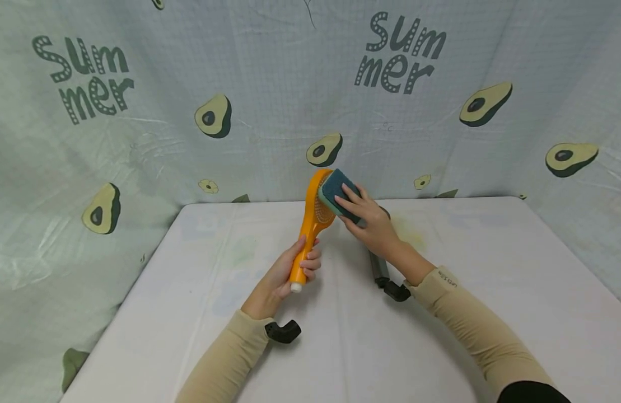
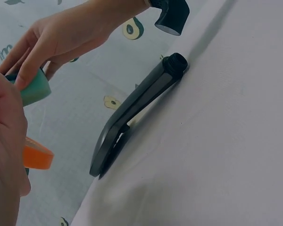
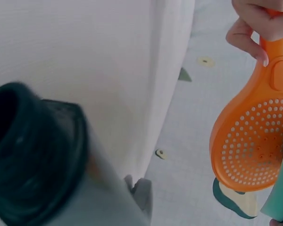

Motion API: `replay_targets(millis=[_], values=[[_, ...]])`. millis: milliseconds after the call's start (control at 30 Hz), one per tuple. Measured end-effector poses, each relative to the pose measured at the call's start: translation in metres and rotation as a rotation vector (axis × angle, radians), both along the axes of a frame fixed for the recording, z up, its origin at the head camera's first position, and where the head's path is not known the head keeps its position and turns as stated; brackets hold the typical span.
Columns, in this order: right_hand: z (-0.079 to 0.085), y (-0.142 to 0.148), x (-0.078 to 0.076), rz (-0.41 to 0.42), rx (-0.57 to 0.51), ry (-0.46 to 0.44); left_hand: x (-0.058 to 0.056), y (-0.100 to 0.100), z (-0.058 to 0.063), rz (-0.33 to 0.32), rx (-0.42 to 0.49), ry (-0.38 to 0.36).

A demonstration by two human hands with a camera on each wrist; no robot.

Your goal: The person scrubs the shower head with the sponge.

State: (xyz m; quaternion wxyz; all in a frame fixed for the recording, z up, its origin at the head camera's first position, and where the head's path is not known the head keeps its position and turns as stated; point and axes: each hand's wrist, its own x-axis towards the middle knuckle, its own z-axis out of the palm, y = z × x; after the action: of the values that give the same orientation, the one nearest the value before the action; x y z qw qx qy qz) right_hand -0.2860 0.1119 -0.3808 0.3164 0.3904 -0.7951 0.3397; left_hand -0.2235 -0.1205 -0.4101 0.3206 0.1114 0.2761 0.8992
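Note:
My left hand [image 1: 280, 272] grips an orange shower head [image 1: 310, 217] by its handle, above the table, with the pale connector end pointing toward me. In the right wrist view, the perforated spray face of the orange shower head [image 3: 247, 136] shows beside the sponge. A teal sponge [image 1: 335, 193] with a darker scouring side is held in my right hand [image 1: 374, 226], fingers spread over its dark side. The sponge's lighter side lies against the spray face. Beneath my right wrist, a dark grey shower head [image 2: 137, 103] lies on the table, threaded end toward me.
A white cloth covers the table [image 1: 250, 358]. Behind it hangs a pale curtain [image 1: 270, 67] printed with avocados and lettering. A black wrist mount [image 1: 283, 331] sticks out from the left sleeve, and another wrist mount [image 1: 397, 291] from the right.

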Motion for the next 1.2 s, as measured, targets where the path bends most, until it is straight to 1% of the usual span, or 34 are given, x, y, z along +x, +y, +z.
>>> replay_targets(millis=[167, 233, 300, 367, 433, 533, 667, 800, 867, 967, 1100, 1200], values=[[-0.003, 0.000, 0.000, 0.002, 0.006, 0.010, 0.001, 0.003, 0.001, 0.054, -0.114, -0.016], [-0.002, -0.001, 0.000, 0.015, 0.010, 0.016, 0.001, 0.004, 0.000, 0.069, -0.152, -0.008], [-0.002, -0.002, -0.001, 0.028, 0.015, 0.025, 0.001, 0.005, 0.000, 0.065, -0.180, 0.016], [0.000, -0.004, -0.002, 0.045, 0.030, 0.043, 0.001, 0.005, 0.000, 0.043, -0.188, 0.052], [0.002, -0.006, -0.003, 0.061, 0.045, 0.058, 0.001, 0.005, 0.000, 0.014, -0.177, 0.087], [0.004, -0.009, -0.003, 0.078, 0.069, 0.059, 0.001, 0.004, -0.001, -0.015, -0.132, 0.110], [0.004, -0.008, -0.002, 0.076, 0.119, 0.047, 0.000, 0.003, -0.002, -0.053, -0.043, 0.091], [0.003, -0.004, -0.004, 0.049, 0.166, 0.075, 0.000, 0.003, -0.003, -0.102, 0.031, 0.056], [0.004, -0.001, -0.005, 0.035, 0.167, 0.091, 0.000, 0.003, -0.003, -0.114, 0.058, 0.049], [0.008, 0.002, -0.009, 0.009, 0.156, 0.096, -0.001, 0.003, -0.004, -0.113, 0.084, 0.044], [0.012, 0.007, -0.014, -0.069, 0.121, 0.033, -0.003, 0.002, -0.004, -0.101, 0.095, 0.043], [0.010, 0.009, -0.015, -0.117, 0.105, -0.030, -0.003, 0.001, -0.006, -0.108, 0.092, 0.040]])
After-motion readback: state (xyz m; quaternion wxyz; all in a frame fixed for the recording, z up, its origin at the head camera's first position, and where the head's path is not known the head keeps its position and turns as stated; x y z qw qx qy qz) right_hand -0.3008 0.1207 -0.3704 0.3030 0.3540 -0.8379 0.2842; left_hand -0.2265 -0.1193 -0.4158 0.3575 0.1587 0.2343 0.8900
